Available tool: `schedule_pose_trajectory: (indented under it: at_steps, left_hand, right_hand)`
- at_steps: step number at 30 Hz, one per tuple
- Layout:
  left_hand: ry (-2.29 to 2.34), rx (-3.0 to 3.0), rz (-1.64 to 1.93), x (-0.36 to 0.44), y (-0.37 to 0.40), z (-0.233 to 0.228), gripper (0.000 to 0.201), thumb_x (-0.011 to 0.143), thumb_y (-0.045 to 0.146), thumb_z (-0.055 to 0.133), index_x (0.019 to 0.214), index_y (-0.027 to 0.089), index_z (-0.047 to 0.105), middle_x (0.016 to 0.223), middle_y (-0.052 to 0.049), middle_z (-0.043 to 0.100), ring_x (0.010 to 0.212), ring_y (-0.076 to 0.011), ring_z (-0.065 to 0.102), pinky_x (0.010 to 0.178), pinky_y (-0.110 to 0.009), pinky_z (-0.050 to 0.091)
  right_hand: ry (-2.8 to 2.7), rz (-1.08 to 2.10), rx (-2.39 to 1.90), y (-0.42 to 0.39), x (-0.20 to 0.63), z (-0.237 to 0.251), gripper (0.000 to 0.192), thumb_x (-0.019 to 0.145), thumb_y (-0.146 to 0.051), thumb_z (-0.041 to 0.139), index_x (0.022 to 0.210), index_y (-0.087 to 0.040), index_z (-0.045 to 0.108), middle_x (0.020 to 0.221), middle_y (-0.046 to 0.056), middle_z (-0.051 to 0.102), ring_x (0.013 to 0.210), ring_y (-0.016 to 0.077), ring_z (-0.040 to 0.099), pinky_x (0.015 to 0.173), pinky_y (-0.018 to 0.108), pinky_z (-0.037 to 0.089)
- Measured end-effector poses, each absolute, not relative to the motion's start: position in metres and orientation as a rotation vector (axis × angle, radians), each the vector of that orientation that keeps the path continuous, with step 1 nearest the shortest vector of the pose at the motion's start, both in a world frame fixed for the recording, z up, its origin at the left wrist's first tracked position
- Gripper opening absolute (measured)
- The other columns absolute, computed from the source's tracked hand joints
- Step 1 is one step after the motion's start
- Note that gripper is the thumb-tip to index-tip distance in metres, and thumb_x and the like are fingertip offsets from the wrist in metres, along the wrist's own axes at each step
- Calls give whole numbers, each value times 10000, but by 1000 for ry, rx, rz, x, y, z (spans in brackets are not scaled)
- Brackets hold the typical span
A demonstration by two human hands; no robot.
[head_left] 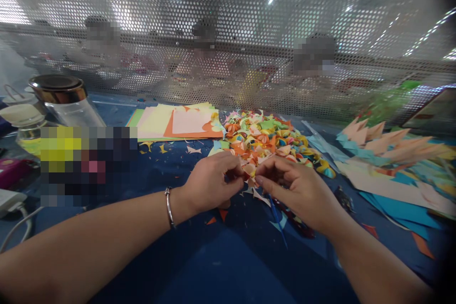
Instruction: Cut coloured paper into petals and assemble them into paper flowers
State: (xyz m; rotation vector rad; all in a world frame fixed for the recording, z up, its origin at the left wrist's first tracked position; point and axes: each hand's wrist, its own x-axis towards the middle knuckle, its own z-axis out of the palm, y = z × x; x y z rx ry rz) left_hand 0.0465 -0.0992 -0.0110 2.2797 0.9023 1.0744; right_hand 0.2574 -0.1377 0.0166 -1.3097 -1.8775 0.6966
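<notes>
A: Both hands meet over a blue table (221, 256), left hand (210, 183) and right hand (297, 190) pinching one small paper piece (249, 171) between fingertips, at the near edge of a heap of curled scraps (270, 140).

B: How would it handle?

A: Likely feather-light and limp, easily creased or torn; its corners look the best hold.

B: Room to move?

A: Open table toward the person. A paper stack (178, 123) lies behind to the left, cut sheets (392, 161) to the right, a mesh screen (228, 33) closes the back. A thin blue stick (278, 221) lies under the right hand.
</notes>
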Motion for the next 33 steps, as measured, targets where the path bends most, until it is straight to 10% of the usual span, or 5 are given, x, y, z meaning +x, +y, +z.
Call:
schedule_pose_trajectory:
  at_steps: [33]
  left_hand:
    - [979, 2405, 1015, 48, -103, -9, 101, 780, 168, 612, 696, 204, 569, 728, -6, 639, 677, -131, 587, 623, -282, 457]
  right_hand:
    - [-1934, 730, -1342, -139, 257, 10, 140, 909, -363, 640, 871, -232, 676, 722, 20, 694, 617, 156, 639, 550, 270, 518]
